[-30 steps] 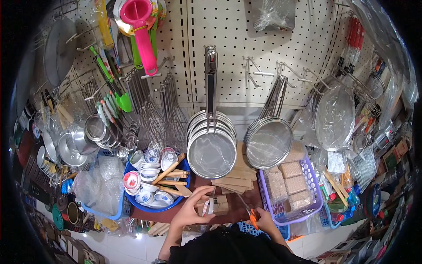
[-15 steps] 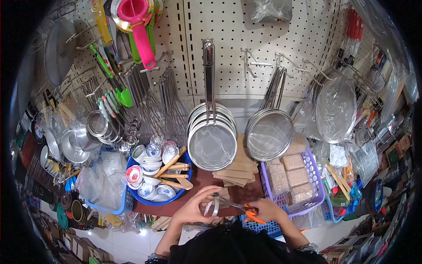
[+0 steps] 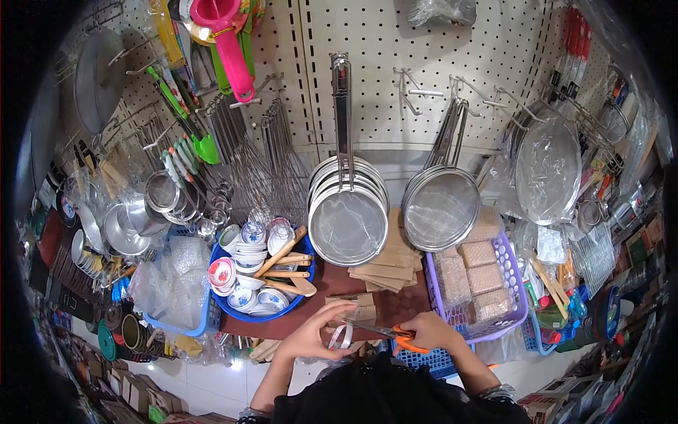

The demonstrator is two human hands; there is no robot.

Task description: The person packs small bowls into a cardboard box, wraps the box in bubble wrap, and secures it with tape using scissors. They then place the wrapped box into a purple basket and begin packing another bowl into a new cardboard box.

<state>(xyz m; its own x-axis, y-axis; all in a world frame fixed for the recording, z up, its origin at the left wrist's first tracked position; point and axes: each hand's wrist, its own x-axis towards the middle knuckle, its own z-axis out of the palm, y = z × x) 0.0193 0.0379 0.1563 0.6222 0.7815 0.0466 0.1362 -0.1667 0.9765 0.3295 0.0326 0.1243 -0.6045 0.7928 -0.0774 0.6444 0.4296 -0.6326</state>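
Between the fingers and thumb of my left hand (image 3: 314, 333) is a roll of tape (image 3: 347, 337), a thin whitish ring with reddish marks. My right hand (image 3: 432, 332) grips a pair of scissors (image 3: 409, 342) by its orange handles. The blades point left, and their tips reach the fingertips of my left hand just above the roll. Whether anything lies between the blades is too small to tell. Small pieces of brown cardboard (image 3: 364, 308) lie on the reddish-brown surface just beyond my hands.
Ahead hang stacked strainers (image 3: 349, 226) and more strainers (image 3: 443, 210) on a pegboard (image 3: 381, 106). A blue basin (image 3: 265, 316) of small bowls and wooden-handled utensils stands left. To the right is a purple basket (image 3: 519, 304) with wrapped brown blocks.
The view has shifted slightly, so the shelf goods sit a little further right and higher. The scissors' blades look closer together. Both hands keep their holds.
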